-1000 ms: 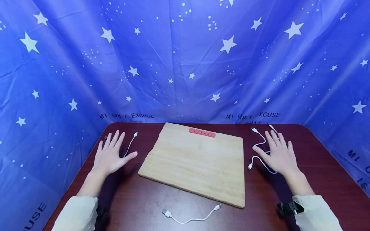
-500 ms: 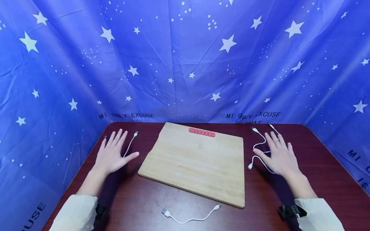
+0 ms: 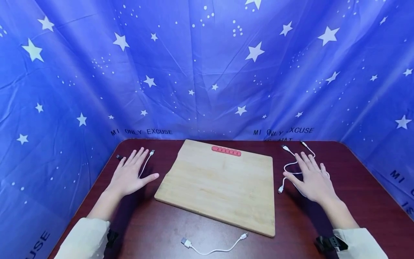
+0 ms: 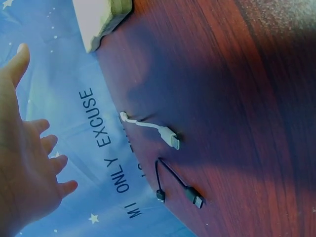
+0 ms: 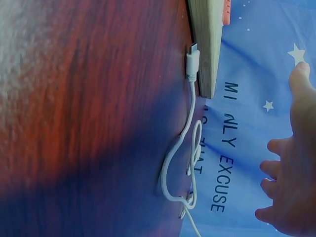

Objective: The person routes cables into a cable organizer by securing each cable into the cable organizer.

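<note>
My left hand [image 3: 129, 178] hovers with spread fingers over the table's left side, holding nothing. Below it lie a short white USB cable [image 3: 147, 162] and a short black USB cable [image 4: 173, 173], the latter mostly hidden by the hand in the head view. On the right, my right hand [image 3: 313, 180] is also spread and raised above the table, with nothing in it. White cables [image 3: 288, 166] lie in loops beneath it, partly covered. Between the hands sits a wooden board [image 3: 220, 187], turned at an angle, bearing a red cable holder strip [image 3: 226, 151] at its far edge.
Another short white USB cable [image 3: 213, 250] lies near the front of the dark red-brown table [image 3: 155, 230]. A blue curtain [image 3: 207, 72] with white stars hangs behind and along both sides. Black straps circle both wrists.
Both hands stay spread. The left hand has shifted slightly right, uncovering part of the black cable; the right hand has lowered a little in the head view, showing more white cable.
</note>
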Action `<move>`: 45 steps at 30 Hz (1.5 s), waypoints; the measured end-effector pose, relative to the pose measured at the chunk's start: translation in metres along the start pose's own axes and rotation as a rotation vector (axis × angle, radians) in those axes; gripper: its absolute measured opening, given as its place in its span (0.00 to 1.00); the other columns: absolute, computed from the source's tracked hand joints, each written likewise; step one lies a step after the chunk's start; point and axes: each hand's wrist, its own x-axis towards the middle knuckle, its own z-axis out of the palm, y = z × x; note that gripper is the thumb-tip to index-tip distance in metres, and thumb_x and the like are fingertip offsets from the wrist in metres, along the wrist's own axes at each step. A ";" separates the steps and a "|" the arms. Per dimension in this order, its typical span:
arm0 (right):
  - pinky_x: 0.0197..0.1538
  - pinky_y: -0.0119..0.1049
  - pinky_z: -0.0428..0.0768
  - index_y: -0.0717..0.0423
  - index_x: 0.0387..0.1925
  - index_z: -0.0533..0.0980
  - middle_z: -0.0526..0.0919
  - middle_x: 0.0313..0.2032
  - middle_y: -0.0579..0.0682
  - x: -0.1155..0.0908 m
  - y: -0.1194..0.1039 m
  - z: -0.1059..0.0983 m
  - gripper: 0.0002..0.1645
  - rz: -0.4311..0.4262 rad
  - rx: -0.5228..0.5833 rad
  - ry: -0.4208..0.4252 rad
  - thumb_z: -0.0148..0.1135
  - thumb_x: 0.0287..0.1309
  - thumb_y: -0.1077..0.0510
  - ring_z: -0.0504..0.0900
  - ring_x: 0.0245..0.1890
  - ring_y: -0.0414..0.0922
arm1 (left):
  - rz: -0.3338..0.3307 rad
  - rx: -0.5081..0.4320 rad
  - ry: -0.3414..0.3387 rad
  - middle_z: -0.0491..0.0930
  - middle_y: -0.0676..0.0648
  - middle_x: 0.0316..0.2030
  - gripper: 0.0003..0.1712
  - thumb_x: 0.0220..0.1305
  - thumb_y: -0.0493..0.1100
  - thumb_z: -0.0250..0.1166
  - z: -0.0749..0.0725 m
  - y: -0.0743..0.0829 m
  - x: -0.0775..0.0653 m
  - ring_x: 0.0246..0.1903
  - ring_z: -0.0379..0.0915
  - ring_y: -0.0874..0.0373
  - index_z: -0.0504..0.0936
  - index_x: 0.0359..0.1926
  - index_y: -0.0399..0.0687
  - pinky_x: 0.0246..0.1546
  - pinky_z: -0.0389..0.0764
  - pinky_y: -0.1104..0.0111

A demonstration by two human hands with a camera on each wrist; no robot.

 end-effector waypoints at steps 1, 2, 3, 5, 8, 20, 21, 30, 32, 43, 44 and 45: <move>0.69 0.72 0.44 0.58 0.74 0.50 0.53 0.72 0.67 -0.001 0.000 0.001 0.51 -0.006 0.002 -0.002 0.51 0.62 0.32 0.44 0.75 0.64 | 0.005 -0.001 -0.007 0.50 0.40 0.75 0.55 0.56 0.74 0.55 0.001 0.001 0.001 0.75 0.43 0.39 0.51 0.75 0.47 0.72 0.46 0.39; 0.69 0.72 0.44 0.59 0.73 0.50 0.52 0.72 0.67 -0.001 -0.001 0.001 0.51 -0.009 0.007 -0.008 0.51 0.62 0.32 0.44 0.75 0.64 | 0.011 -0.001 -0.013 0.50 0.40 0.75 0.55 0.57 0.74 0.55 0.001 0.001 0.001 0.75 0.43 0.39 0.51 0.75 0.48 0.72 0.46 0.39; 0.69 0.72 0.44 0.59 0.73 0.50 0.52 0.72 0.68 -0.002 -0.001 0.002 0.51 -0.013 0.011 -0.012 0.51 0.62 0.32 0.44 0.75 0.65 | 0.017 0.000 -0.019 0.50 0.40 0.75 0.55 0.57 0.74 0.55 0.002 0.002 0.002 0.75 0.42 0.39 0.51 0.75 0.48 0.72 0.46 0.39; 0.69 0.71 0.44 0.60 0.73 0.51 0.52 0.72 0.68 -0.002 -0.002 0.003 0.51 -0.019 0.014 -0.024 0.51 0.62 0.32 0.43 0.75 0.64 | 0.030 -0.004 -0.026 0.50 0.39 0.75 0.55 0.57 0.74 0.55 0.003 0.003 0.004 0.75 0.42 0.39 0.51 0.75 0.49 0.72 0.47 0.39; 0.70 0.70 0.43 0.61 0.73 0.51 0.52 0.72 0.68 -0.002 -0.005 0.005 0.51 -0.026 0.022 -0.038 0.51 0.63 0.32 0.43 0.75 0.64 | 0.053 -0.019 -0.034 0.50 0.40 0.75 0.54 0.57 0.73 0.56 0.005 0.005 0.005 0.75 0.43 0.40 0.51 0.75 0.50 0.71 0.49 0.40; 0.69 0.70 0.48 0.61 0.71 0.56 0.57 0.71 0.67 -0.005 -0.015 0.017 0.49 -0.064 0.021 -0.101 0.52 0.61 0.32 0.49 0.74 0.63 | 0.166 -0.043 -0.045 0.54 0.40 0.74 0.52 0.55 0.67 0.63 0.016 0.013 0.009 0.74 0.47 0.42 0.58 0.72 0.45 0.71 0.55 0.42; 0.68 0.70 0.49 0.60 0.71 0.56 0.57 0.71 0.67 -0.005 -0.016 0.018 0.49 -0.065 0.017 -0.107 0.52 0.61 0.32 0.49 0.74 0.63 | 0.175 -0.040 -0.049 0.55 0.40 0.74 0.52 0.54 0.67 0.63 0.017 0.014 0.010 0.74 0.47 0.42 0.58 0.72 0.45 0.70 0.56 0.42; 0.66 0.70 0.53 0.60 0.70 0.59 0.62 0.69 0.67 -0.016 -0.023 0.027 0.47 -0.148 0.028 -0.121 0.55 0.61 0.34 0.56 0.71 0.65 | 0.246 -0.076 -0.101 0.60 0.39 0.72 0.52 0.53 0.66 0.65 0.027 0.025 0.008 0.72 0.55 0.42 0.61 0.71 0.43 0.68 0.61 0.42; 0.67 0.70 0.52 0.59 0.70 0.60 0.62 0.69 0.66 -0.019 -0.026 0.030 0.47 -0.159 0.040 -0.129 0.56 0.60 0.34 0.57 0.71 0.64 | 0.258 -0.093 -0.123 0.60 0.39 0.72 0.51 0.52 0.66 0.66 0.030 0.028 0.008 0.72 0.55 0.42 0.62 0.70 0.43 0.68 0.61 0.42; 0.68 0.65 0.56 0.60 0.67 0.64 0.65 0.69 0.63 -0.027 -0.047 0.032 0.47 -0.191 0.041 -0.154 0.60 0.56 0.33 0.61 0.70 0.64 | 0.332 -0.100 -0.203 0.60 0.39 0.72 0.50 0.55 0.65 0.64 0.042 0.045 0.009 0.72 0.55 0.42 0.62 0.70 0.42 0.68 0.63 0.44; 0.68 0.64 0.57 0.59 0.67 0.65 0.66 0.68 0.62 -0.027 -0.048 0.032 0.48 -0.203 0.036 -0.155 0.60 0.55 0.33 0.61 0.69 0.64 | 0.340 -0.094 -0.206 0.60 0.38 0.71 0.50 0.55 0.66 0.64 0.043 0.046 0.010 0.72 0.55 0.42 0.62 0.70 0.41 0.68 0.63 0.44; 0.67 0.64 0.59 0.60 0.67 0.65 0.66 0.68 0.62 -0.027 -0.050 0.031 0.48 -0.219 0.037 -0.155 0.61 0.55 0.33 0.62 0.69 0.64 | 0.348 -0.087 -0.209 0.60 0.38 0.72 0.49 0.55 0.66 0.64 0.043 0.047 0.010 0.72 0.55 0.43 0.62 0.70 0.41 0.68 0.63 0.44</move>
